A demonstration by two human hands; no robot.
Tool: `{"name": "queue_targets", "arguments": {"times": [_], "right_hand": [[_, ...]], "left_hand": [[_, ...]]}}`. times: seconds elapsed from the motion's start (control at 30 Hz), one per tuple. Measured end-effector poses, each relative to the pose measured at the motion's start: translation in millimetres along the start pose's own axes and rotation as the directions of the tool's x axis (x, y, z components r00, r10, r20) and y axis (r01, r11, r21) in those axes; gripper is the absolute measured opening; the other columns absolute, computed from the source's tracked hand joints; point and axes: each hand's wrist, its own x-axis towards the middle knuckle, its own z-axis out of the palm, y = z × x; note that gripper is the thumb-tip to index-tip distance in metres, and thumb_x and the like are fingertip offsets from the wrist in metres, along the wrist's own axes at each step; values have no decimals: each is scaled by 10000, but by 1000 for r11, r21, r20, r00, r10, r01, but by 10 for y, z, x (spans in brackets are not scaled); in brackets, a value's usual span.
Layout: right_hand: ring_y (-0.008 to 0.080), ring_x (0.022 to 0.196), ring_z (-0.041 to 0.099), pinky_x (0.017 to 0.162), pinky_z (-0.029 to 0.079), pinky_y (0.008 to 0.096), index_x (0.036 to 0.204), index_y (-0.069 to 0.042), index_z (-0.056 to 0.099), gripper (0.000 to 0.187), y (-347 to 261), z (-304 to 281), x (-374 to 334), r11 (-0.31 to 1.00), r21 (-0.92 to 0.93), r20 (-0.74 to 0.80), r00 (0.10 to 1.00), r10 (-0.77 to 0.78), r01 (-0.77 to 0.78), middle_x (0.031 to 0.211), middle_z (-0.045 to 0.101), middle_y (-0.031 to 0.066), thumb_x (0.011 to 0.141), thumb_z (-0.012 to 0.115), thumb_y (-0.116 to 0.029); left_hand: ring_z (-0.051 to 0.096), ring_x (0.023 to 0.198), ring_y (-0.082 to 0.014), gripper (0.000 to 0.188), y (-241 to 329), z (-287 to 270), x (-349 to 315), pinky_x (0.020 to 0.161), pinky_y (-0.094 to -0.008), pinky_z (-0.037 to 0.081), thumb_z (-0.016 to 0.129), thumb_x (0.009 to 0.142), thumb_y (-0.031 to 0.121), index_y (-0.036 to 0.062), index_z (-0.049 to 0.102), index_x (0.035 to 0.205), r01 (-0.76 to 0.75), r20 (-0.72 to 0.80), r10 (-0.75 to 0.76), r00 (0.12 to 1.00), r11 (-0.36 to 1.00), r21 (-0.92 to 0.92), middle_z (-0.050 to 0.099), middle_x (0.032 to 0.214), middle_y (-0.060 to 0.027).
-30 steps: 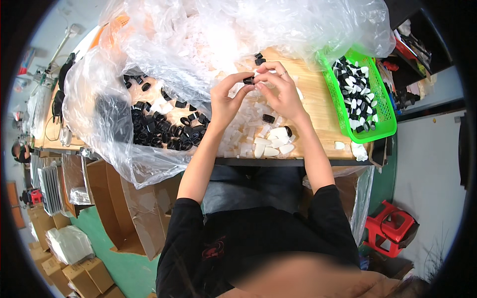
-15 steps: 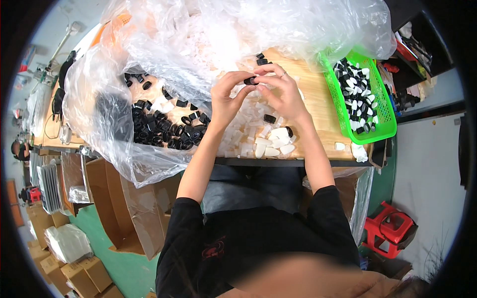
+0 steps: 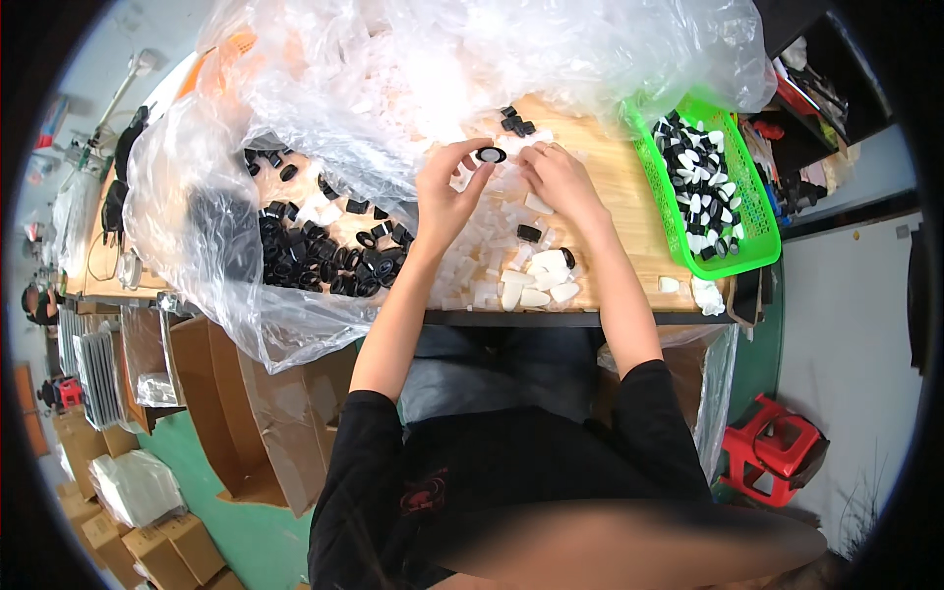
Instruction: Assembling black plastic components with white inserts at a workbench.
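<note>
Between its thumb and fingertips my left hand [image 3: 447, 192] pinches a small black oval plastic piece [image 3: 491, 154] with a pale centre, its flat face turned up. Just to the right of that piece is my right hand [image 3: 562, 182], fingers curled together; whatever they hold, if anything, is hidden. Small translucent plastic parts [image 3: 482, 251] lie spread under and in front of both hands. Among them are a black piece [image 3: 529, 233] and a cluster of white rounded pieces [image 3: 536, 280]. A few black pieces [image 3: 516, 122] lie beyond the hands.
A clear plastic bag [image 3: 167, 187] lies at the left around a heap of black pieces [image 3: 334, 261]. More plastic sheeting [image 3: 590, 49] covers the far side. At the right stands a green basket [image 3: 733, 267] of black and white pieces. A red stool [image 3: 772, 447] is below.
My hands have come apart; both held the black piece before. It now stays in my left hand, its pale face turned up, while my right hand has moved slightly right.
</note>
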Motion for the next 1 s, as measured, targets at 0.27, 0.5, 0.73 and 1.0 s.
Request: {"name": "queue_targets", "arguments": {"times": [0.27, 0.5, 0.73, 1.0], "right_hand": [[261, 895, 640, 783, 522, 348, 1081, -102, 648, 262, -32, -129, 5, 988, 152, -87, 996, 34, -20, 962, 617, 98, 843, 612, 2], [202, 866, 676, 763, 539, 316, 980, -21, 664, 160, -357, -217, 77, 621, 781, -251, 947, 202, 74, 982, 678, 88, 824, 699, -21], [170, 838, 658, 748, 530, 301, 864, -20, 652, 85, -502, -121, 104, 902, 303, -463, 875, -143, 308, 941, 700, 76, 818, 721, -39], [113, 819, 612, 731, 517, 251, 927, -13, 595, 155, -489, -41, 89, 555, 832, -138, 974, 182, 14, 966, 566, 42, 849, 721, -58]], "left_hand": [[687, 857, -136, 265, -105, 27, -52, 754, -236, 545, 639, 861, -70, -8, 657, 1118, 121, 57, -111, 992, 968, -219, 661, 982, -76], [692, 911, -170, 272, -139, 62, -47, 796, -243, 555, 637, 887, -48, -64, 612, 1157, 310, 139, -277, 951, 867, -389, 657, 1056, -109], [657, 969, -153, 254, -70, 37, -42, 842, -254, 539, 634, 900, -27, -71, 606, 1148, 369, 194, -314, 929, 775, -513, 657, 1082, -107], [664, 920, -164, 150, -137, 65, -43, 837, -264, 548, 644, 895, -16, -62, 651, 1038, 201, 55, -212, 976, 771, -605, 641, 1032, -105]]}}
